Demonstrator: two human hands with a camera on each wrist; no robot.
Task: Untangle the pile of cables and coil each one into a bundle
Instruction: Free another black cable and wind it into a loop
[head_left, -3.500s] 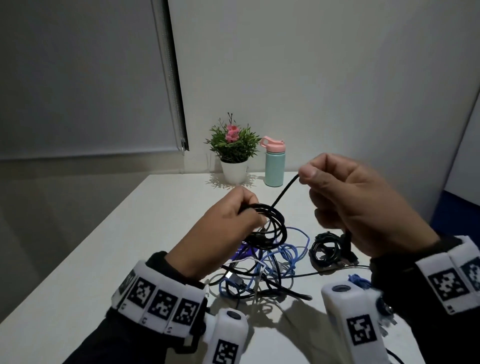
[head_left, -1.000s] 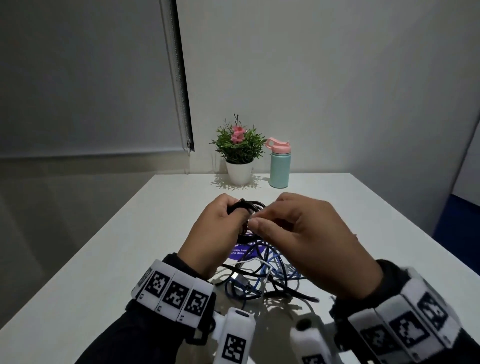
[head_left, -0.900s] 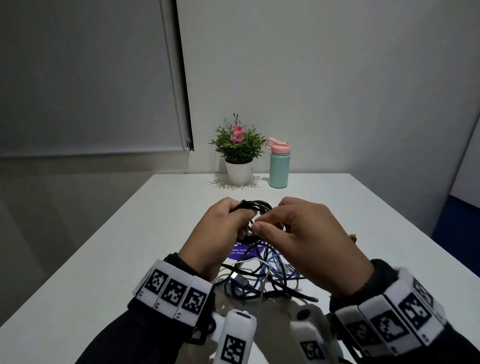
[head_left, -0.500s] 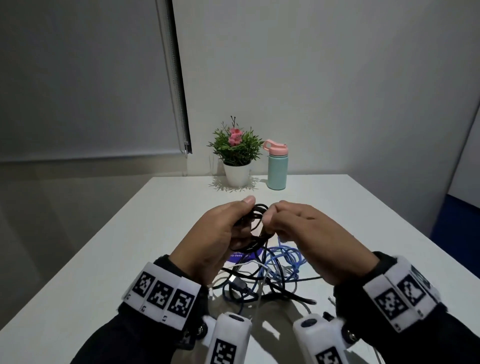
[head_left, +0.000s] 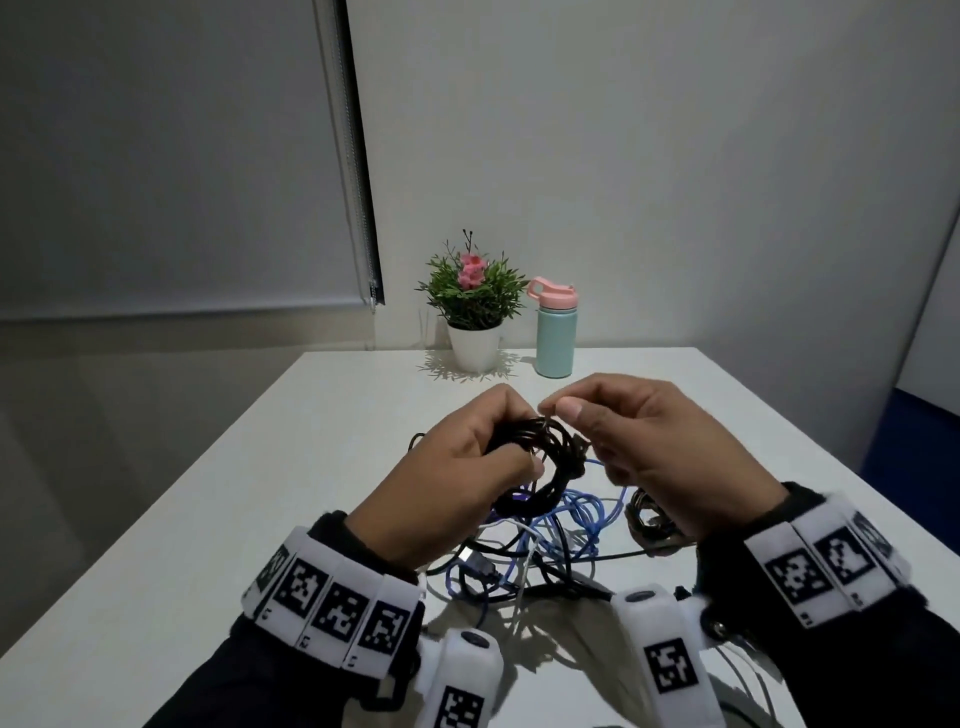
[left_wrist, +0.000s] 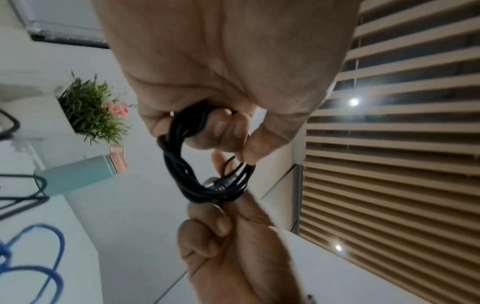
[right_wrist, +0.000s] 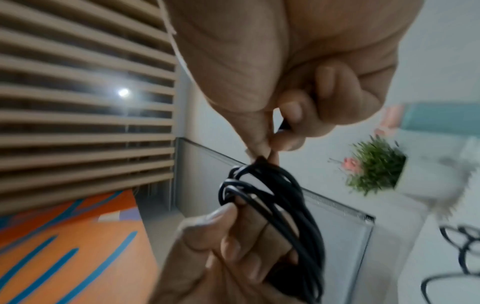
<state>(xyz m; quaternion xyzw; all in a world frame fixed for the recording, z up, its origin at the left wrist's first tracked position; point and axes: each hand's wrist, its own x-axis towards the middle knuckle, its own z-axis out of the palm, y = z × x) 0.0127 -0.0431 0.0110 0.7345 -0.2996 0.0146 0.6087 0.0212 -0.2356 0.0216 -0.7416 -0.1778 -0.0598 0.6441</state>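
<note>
Item one: coiled black round-sheathed cable bundle (head_left: 540, 457), held up above the white bench (head_left: 218, 519), between my two hands. My left hand (head_left: 452, 488) has its fingers (left_wrist: 221, 129) curled round the left side of the coil, thumb closed over the strands. My right hand (head_left: 660, 457) pinches a strand at the top of the coil between thumb and forefinger; the other fingers (right_wrist: 324, 98) of that hand are folded in. A plug end shows inside the loop in the left wrist view, too blurred to identify.

Item two: tangled pile of loose cables (head_left: 535, 551) lying on the bench just below the held coil, near me. It holds light blue cable loops (head_left: 587, 514), thin black runs, a white strand and a dark plug end (head_left: 475, 561). A small purple patch shows under the coil; I cannot read any writing on it.

Item three: small wound bundle of dark cable (head_left: 647, 517) resting on the bench, right of the pile, partly hidden under my right wrist.

Item four: white round pot with green foliage and pink flowers (head_left: 474, 312), at the far edge of the bench.

Item five: mint-green cylindrical bottle with a pink lid (head_left: 555, 332), upright, just right of the pot. No label readable.

Item six: white wrist bands printed with black square code markers (head_left: 332, 603), one set on each dark sleeve; no lettering readable.
</note>
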